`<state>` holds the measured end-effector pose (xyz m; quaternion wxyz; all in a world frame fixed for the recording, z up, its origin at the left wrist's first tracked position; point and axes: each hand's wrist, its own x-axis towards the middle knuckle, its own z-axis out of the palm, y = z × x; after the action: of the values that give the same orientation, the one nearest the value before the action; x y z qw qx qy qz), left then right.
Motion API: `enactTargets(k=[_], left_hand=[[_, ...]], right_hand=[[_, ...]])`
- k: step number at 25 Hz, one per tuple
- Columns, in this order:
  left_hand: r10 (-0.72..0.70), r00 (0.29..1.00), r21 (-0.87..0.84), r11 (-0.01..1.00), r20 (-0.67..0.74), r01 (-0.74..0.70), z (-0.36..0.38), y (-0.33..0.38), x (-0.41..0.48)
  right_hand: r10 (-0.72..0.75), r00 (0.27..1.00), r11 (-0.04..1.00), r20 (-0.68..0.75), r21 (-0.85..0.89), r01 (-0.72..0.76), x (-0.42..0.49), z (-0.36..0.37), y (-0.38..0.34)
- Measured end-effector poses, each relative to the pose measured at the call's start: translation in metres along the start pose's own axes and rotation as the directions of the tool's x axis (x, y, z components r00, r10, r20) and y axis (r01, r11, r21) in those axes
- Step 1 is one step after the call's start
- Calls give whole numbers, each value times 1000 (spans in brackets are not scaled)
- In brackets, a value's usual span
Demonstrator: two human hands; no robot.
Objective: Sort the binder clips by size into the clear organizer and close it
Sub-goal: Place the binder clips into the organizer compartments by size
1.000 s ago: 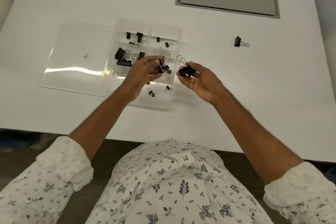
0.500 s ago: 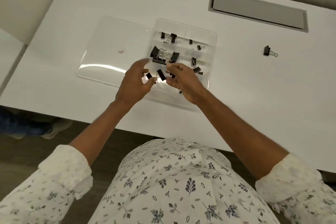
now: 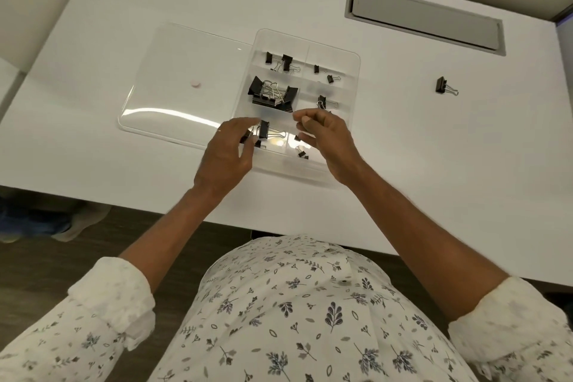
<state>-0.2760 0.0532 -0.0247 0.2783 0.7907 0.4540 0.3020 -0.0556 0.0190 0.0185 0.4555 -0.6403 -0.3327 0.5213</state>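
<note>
The clear organizer (image 3: 354,77) lies open on the white desk, its lid (image 3: 186,87) folded flat to the left. Black binder clips sit in its compartments: large ones (image 3: 273,94) in the middle left, medium ones (image 3: 286,63) at the back left, small ones (image 3: 330,79) on the right. A medium clip (image 3: 264,129) lies in the front left compartment. My left hand (image 3: 224,156) hovers at that compartment and pinches another black clip (image 3: 246,137) between thumb and fingers. My right hand (image 3: 325,136) hangs over the front right compartments, fingers loosely curled and holding nothing. One clip (image 3: 441,86) lies loose on the desk at right.
A grey cable flap (image 3: 424,18) is set into the desk (image 3: 465,164) at the back right. A small pink dot (image 3: 196,84) shows on the lid. The near edge of the desk runs just below my wrists. Tiny clips (image 3: 301,152) lie in the front right compartment.
Both hands have dropped from above the organizer to its front compartments. The clip that my right hand held now lies in the front left compartment, and that hand is empty.
</note>
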Motion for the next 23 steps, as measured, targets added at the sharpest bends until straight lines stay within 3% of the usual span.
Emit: enactTargets(k=[5, 8, 11, 14, 17, 20, 23], left_hand=[[221, 964, 84, 968, 145, -235, 30, 31, -35], [424, 850, 43, 888, 314, -459, 63, 47, -62], [451, 798, 70, 853, 400, -517, 95, 52, -78], [280, 902, 181, 919, 328, -351, 112, 57, -95], [-46, 989, 327, 945, 143, -3, 118, 57, -120], [-430, 903, 442, 806, -20, 394, 128, 61, -130], [-586, 805, 502, 673, -86, 543, 141, 67, -113]], right_hand=[[-133, 978, 983, -161, -150, 109, -8, -44, 19], [-221, 951, 940, -218, -308, 148, -9, -90, 31], [-244, 939, 900, -242, -418, 126, -3, -138, 46], [-313, 924, 831, -220, -534, 155, 9, -198, 66], [-412, 900, 687, -140, -697, 206, 25, -252, 84], [-429, 901, 577, -66, -787, 217, 41, -295, 86], [-426, 905, 474, 0, -852, 223, 68, -331, 76]])
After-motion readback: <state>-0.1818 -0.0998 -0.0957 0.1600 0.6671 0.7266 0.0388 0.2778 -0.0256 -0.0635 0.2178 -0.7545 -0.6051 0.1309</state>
